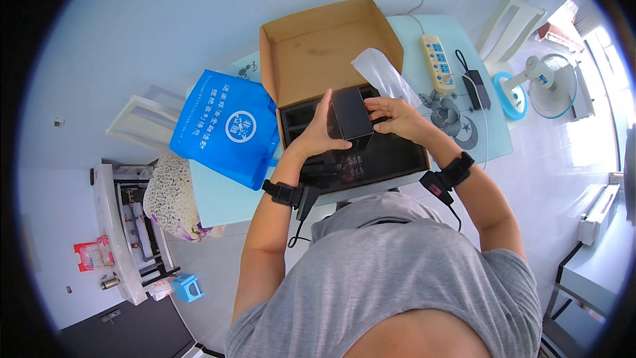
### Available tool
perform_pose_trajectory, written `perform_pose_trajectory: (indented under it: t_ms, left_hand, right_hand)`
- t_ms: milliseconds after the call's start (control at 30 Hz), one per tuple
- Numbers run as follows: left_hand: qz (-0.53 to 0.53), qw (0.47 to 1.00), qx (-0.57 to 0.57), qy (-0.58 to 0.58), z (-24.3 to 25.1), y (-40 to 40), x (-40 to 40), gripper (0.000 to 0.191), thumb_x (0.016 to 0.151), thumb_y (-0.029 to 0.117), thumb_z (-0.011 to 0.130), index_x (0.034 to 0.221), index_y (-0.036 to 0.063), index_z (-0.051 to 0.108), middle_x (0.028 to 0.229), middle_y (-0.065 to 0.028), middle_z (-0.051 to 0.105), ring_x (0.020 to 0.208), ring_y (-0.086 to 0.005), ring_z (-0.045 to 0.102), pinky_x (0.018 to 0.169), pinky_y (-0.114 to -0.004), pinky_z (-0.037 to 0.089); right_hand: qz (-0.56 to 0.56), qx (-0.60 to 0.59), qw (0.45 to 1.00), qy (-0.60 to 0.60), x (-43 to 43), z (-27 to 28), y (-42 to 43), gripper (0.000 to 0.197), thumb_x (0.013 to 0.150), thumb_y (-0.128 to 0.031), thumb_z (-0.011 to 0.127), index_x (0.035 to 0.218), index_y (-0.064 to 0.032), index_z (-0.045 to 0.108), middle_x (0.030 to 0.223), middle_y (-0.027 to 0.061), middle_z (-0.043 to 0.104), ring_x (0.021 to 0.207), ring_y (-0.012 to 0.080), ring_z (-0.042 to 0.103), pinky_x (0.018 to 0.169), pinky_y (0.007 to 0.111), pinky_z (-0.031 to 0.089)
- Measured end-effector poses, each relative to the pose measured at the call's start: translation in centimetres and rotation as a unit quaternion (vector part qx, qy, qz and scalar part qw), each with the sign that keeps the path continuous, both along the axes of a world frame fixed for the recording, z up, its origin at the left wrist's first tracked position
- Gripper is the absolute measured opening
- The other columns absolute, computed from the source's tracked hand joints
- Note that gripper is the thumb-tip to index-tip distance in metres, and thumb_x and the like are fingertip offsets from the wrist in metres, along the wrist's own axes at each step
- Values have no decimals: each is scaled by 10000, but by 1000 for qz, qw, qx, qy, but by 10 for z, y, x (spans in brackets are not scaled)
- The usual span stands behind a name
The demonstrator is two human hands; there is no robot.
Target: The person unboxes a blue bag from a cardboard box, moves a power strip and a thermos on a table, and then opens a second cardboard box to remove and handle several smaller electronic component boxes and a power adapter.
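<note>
A small black box is held tilted above a large open cardboard carton. My left hand grips it from the left, with the thumb along the near edge and the fingers at the far end. At its right side is my right hand, fingers and thumb apart; whether the fingertips touch the box cannot be made out. Beneath both hands the carton holds a black insert with recesses, partly hidden by the box and hands. A white plastic sleeve lies across the carton's right edge.
The carton rests on a pale glass table. On the left is a blue bag bearing writing. A power strip, a black adapter and a white cable lie to the right. Chairs and an electric fan stand around the table.
</note>
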State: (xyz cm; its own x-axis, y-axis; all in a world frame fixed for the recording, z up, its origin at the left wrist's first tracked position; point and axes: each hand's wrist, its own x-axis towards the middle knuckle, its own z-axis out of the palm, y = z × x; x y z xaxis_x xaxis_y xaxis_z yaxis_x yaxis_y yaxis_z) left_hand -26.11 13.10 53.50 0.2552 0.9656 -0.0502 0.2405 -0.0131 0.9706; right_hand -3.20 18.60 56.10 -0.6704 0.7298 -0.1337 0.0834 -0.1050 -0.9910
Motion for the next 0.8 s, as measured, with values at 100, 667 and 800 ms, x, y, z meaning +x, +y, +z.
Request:
perform_pose_trajectory:
  t_ms: [100, 667, 800]
  left_hand:
    - [-17, 999, 3, 43, 13, 0, -6, 994, 557, -1, 756, 1352, 104, 169, 1317, -106, 291, 1237, -254, 284, 940, -399, 359]
    - [13, 977, 36, 211, 48, -6, -12, 693, 600, 163, 753, 1197, 52, 420, 1171, -111, 410, 1049, -260, 456, 800, -332, 460]
    - [73, 950, 68, 297, 50, -14, 2, 742, 581, 222, 753, 1203, 34, 395, 1181, -179, 400, 1099, -308, 411, 903, -364, 386]
  right_hand:
    - [54, -7, 998, -29, -6, 2, 0, 634, 672, 82, 579, 1267, -17, 385, 1146, 118, 515, 960, 191, 514, 814, 289, 450]
    - [76, 295, 939, -160, -33, -21, -6, 1169, 496, -253, 783, 1354, 1, 32, 1261, 252, 338, 1136, 364, 376, 960, 400, 309]
    - [81, 330, 923, -182, -50, -15, -11, 1206, 475, -319, 792, 1352, 5, 29, 1303, 244, 267, 1205, 360, 293, 991, 420, 259]
